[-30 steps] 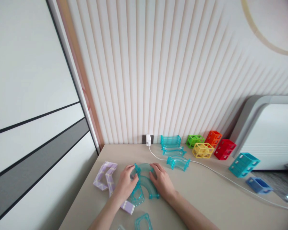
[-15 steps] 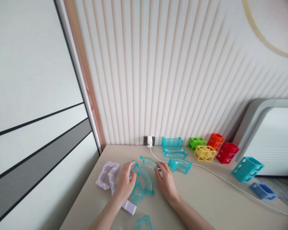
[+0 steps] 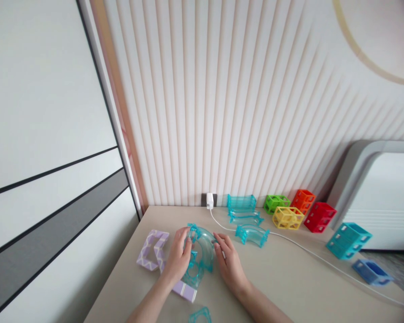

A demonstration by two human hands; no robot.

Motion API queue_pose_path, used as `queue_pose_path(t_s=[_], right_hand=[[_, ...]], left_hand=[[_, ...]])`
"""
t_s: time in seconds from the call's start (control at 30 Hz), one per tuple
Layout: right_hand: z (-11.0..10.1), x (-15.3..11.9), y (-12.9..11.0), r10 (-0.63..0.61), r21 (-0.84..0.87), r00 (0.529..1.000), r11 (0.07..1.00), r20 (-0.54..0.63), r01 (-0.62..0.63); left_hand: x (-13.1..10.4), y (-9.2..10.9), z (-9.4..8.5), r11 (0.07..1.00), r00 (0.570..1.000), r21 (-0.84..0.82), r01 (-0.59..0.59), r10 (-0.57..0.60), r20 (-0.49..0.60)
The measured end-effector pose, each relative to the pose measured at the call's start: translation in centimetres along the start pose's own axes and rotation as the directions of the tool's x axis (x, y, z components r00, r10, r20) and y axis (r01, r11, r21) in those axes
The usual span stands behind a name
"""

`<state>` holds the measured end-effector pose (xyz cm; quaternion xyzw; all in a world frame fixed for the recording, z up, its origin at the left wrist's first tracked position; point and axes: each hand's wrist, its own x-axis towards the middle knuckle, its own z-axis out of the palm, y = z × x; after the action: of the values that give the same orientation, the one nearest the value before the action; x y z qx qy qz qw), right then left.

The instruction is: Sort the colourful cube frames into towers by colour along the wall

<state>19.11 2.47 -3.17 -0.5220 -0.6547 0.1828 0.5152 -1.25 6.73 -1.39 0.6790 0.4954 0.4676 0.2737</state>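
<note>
My left hand [image 3: 179, 259] is closed around the left end of a clear teal curved track piece [image 3: 207, 251], just above the table. My right hand [image 3: 229, 259] pinches at the right side of the curved pieces, its fingertips at their outer edge. Two curved pieces seem to overlap between my hands, though I cannot tell whether they are joined. Below them lies a teal piece with a round hole [image 3: 194, 274], partly covered. A purple and white folding snake puzzle [image 3: 186, 290] passes under my left wrist. Nearer me is another teal frame piece [image 3: 200, 315].
More teal track pieces [image 3: 241, 202] sit by the wall, with a curved one [image 3: 254, 235] in front. Green, yellow [image 3: 287, 218], orange, red [image 3: 319, 217], teal [image 3: 348, 240] and blue [image 3: 372, 272] block frames stand rightward. A white cable [image 3: 303, 244] runs from a charger [image 3: 209, 200] across the table.
The curved piece at my right hand has come leftward and toward me, against the one in my left hand. The curved pieces now overlap more closely.
</note>
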Motion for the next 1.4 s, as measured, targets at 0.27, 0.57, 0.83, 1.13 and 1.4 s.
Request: queue_pose_path(t_s=[0.27, 0.57, 0.83, 1.13, 1.4], right_hand=[[0.2, 0.1, 0.6, 0.024, -0.132, 0.999, 0.991, 0.034, -0.019], [0.1, 0.1, 0.6, 0.06, -0.171, 0.998, 0.984, 0.019, -0.055], [-0.9, 0.3, -0.8, 0.165, 0.094, 0.986, 0.982, -0.014, -0.163], [-1.1, -0.5, -5.6, 0.203, 0.312, 0.979, 0.929, 0.02, -0.199], [-2.2, -2.7, -8.3, 0.432, 0.633, 0.862, 0.596, 0.266, -0.494]], left_hand=[[0.1, -0.4, 0.7, 0.996, 0.996, -0.006, 0.091, -0.092, -0.022], [0.0, 0.6, 0.4, 0.997, 0.994, 0.03, -0.073, 0.075, -0.079], [-0.1, 2.2, -0.6, 0.991, 0.998, -0.128, 0.024, -0.032, -0.061], [-1.5, 6.3, -0.3, 0.886, 0.998, -0.459, 0.069, -0.066, 0.021], [-2.8, 7.6, 0.9, 0.914, 1.0, -0.406, -0.013, 0.011, -0.005]])
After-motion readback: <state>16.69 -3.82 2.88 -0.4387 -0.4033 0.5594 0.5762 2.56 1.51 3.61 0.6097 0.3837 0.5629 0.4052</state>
